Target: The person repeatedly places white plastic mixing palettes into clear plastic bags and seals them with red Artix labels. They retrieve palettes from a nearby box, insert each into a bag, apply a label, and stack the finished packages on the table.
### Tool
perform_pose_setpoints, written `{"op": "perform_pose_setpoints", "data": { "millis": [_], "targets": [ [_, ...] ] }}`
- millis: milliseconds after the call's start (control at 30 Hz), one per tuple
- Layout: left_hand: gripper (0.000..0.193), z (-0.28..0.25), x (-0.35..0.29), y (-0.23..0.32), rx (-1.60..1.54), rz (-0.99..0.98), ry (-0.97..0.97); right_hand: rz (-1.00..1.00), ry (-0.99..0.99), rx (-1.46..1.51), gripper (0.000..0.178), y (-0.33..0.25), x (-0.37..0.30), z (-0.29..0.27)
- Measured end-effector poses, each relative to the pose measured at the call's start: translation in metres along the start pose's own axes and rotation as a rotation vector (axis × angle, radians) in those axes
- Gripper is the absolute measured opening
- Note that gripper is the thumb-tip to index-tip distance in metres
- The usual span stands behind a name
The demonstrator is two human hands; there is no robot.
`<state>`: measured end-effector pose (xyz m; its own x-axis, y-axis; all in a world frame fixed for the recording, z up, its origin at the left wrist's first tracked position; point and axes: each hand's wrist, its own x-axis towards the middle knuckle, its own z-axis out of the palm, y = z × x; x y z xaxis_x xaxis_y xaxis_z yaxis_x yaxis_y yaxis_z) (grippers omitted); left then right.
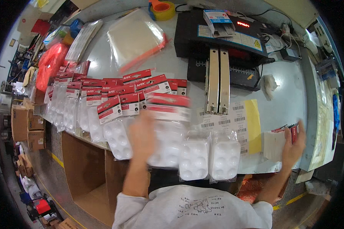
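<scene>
My left hand (142, 133) is smeared by motion beside a blurred bagged palette (166, 147) topped by a red and white header card (169, 107). Whether its fingers grip the bag cannot be made out. Over at the right, my right hand (293, 147) has its fingers closed around some red and white header cards (293, 133), at the edge of a white card stack (274, 145). Two clear-bagged white palettes with round wells, a left one (193, 160) and a right one (224, 158), lie at the table's front edge without header cards.
Many carded palette packs (99, 97) overlap at left. Clear bags (133, 38) lie behind them. A black machine (221, 42) with two metal arms (218, 82) stands at the back. Barcode label sheets (233, 122) lie in the middle. A cardboard box (84, 168) stands below the table.
</scene>
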<state>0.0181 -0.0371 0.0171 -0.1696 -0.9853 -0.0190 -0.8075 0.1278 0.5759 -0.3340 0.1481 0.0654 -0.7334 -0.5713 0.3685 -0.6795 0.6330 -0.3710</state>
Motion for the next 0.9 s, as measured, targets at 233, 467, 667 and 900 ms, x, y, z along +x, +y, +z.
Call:
{"op": "perform_pose_setpoints", "data": {
  "millis": [233,467,667,900],
  "targets": [
    [0.037,-0.1,0.065,-0.068,0.309,0.028,0.552,0.063,-0.356,0.098,0.08,0.119,0.0,-0.015],
    [0.031,-0.001,-0.056,0.021,0.211,0.242,-0.066,0.178,-0.282,0.216,0.072,0.085,0.004,-0.016],
    [0.025,0.042,-0.077,0.016,-0.038,0.128,-0.014,0.26,-0.161,-0.04,0.053,0.063,-0.001,-0.018],
    [0.015,0.012,-0.079,0.055,-1.066,-0.232,-0.446,-0.005,-0.46,0.806,0.046,-0.068,-0.03,-0.016]
  ]
}}
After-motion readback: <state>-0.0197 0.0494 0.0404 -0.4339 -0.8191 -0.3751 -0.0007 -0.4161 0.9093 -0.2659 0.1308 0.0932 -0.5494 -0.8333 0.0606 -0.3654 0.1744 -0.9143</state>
